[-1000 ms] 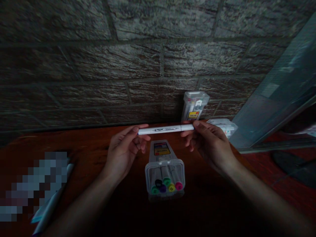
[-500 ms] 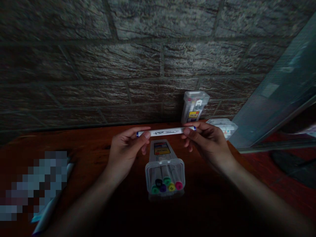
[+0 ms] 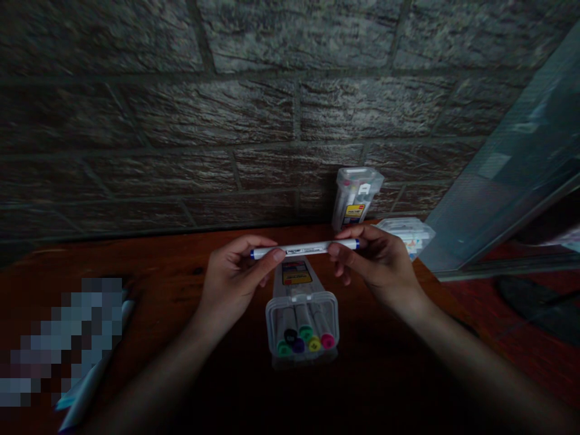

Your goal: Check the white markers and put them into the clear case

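I hold a white marker (image 3: 304, 249) with blue ends level in front of me. My left hand (image 3: 235, 279) pinches its left end and my right hand (image 3: 378, 263) pinches its right end. Below it, a clear plastic marker case (image 3: 302, 314) lies on the dark wooden table (image 3: 172, 266), its open end towards me. Several markers with green, purple, yellow, pink and black caps show inside the case.
Another clear marker case (image 3: 357, 196) stands upright against the stone-pattern wall (image 3: 254, 109). A third clear case (image 3: 408, 232) lies on its side to the right. A slanted glass panel (image 3: 512, 181) fills the right side. A blurred patch and a white pen (image 3: 90, 380) are at the left.
Both hands slid inward along the marker, baring its blue ends. The marker sank slightly and tilted a little, its left end lower.
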`<state>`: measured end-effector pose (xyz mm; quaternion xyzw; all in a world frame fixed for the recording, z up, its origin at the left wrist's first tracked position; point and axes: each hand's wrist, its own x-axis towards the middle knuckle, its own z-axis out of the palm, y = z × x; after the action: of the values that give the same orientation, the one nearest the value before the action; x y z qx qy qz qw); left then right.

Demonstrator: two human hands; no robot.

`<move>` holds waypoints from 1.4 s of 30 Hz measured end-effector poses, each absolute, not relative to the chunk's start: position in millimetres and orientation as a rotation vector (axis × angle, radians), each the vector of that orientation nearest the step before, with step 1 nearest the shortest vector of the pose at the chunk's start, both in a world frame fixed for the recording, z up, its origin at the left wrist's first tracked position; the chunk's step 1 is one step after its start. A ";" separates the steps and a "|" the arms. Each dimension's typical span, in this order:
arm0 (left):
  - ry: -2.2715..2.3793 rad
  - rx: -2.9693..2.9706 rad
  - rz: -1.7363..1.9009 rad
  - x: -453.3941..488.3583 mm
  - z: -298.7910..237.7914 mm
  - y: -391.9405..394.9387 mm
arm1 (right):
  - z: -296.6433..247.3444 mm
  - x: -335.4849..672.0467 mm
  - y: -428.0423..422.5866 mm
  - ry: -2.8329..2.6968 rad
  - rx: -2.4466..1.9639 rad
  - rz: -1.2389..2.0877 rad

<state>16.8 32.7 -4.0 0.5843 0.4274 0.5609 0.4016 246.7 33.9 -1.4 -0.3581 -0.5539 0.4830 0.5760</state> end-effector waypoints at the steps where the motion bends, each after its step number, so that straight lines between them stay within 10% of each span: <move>1: 1.076 1.466 1.413 16.7 -4.0 32.7 | -1.0 246.9 34.1 -1.295 -0.833 1.137; 42: 0.749 1.060 1.497 14.9 -2.0 35.8 | 4.3 249.9 36.2 -1.121 -0.697 1.274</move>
<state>14.9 35.8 -2.0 0.4476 0.3163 0.6320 0.5479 249.9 36.2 4.3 -0.3016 -0.4850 0.5515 0.6080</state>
